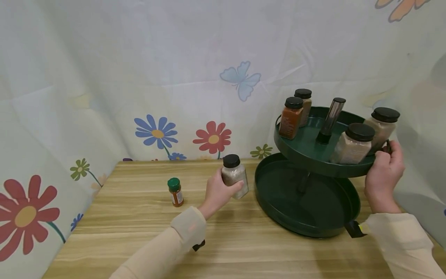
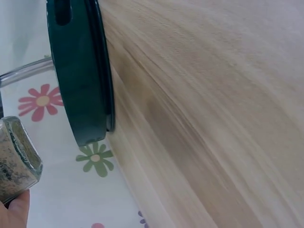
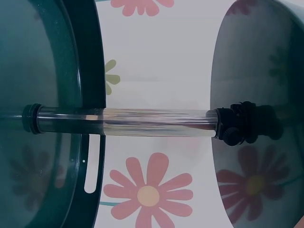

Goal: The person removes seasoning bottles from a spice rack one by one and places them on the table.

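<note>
In the head view my left hand (image 1: pixel 218 190) grips a glass spice jar (image 1: pixel 231 176) with a black lid, raised left of a dark green two-tier rack. Pale speckled contents show in the jar (image 2: pixel 16 159) in the left wrist view. My right hand (image 1: pixel 385 180) holds the right edge of the rack's upper tray (image 1: pixel 306 158), the fingers partly hidden by the rim. On that tray stand a red-brown spice jar (image 1: pixel 291 120), a brown one (image 1: pixel 305 108) behind it, and two pale ones, one nearer (image 1: pixel 352 149) and one by my right hand (image 1: pixel 383 126).
A small green-capped bottle (image 1: pixel 175 193) stands on the wooden table (image 1: pixel 146 224), left of my left hand. Nothing stands on the visible part of the lower tray (image 1: pixel 324 205). A clear post (image 3: pixel 156 122) joins the tiers. A flowered curtain (image 1: pixel 174 77) hangs behind.
</note>
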A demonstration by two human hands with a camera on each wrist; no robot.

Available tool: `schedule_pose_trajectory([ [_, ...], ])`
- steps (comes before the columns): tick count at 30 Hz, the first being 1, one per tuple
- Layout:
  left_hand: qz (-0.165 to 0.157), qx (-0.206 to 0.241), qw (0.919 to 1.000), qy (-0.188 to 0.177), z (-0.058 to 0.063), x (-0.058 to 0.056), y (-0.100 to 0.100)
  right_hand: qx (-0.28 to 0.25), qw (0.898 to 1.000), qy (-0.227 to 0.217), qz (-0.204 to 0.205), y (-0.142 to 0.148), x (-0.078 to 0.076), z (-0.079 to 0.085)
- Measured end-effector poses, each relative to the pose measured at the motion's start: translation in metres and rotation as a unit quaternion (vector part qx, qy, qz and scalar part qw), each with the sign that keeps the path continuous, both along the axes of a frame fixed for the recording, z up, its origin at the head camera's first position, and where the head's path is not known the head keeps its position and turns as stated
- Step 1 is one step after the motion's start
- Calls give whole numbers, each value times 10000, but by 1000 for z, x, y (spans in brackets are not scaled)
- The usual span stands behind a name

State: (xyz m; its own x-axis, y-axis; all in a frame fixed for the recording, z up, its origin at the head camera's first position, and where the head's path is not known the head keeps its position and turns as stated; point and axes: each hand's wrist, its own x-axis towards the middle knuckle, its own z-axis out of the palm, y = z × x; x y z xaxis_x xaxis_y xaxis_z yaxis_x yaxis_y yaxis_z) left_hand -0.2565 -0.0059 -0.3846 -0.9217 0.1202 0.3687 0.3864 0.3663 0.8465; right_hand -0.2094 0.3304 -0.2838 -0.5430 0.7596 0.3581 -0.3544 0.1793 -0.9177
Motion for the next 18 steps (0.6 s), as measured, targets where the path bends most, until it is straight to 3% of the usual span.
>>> schedule_pose_trajectory([
  [18,171,-415,9975,-538,-11,-4,-17,140,9996,-172,159,-2,3,1],
])
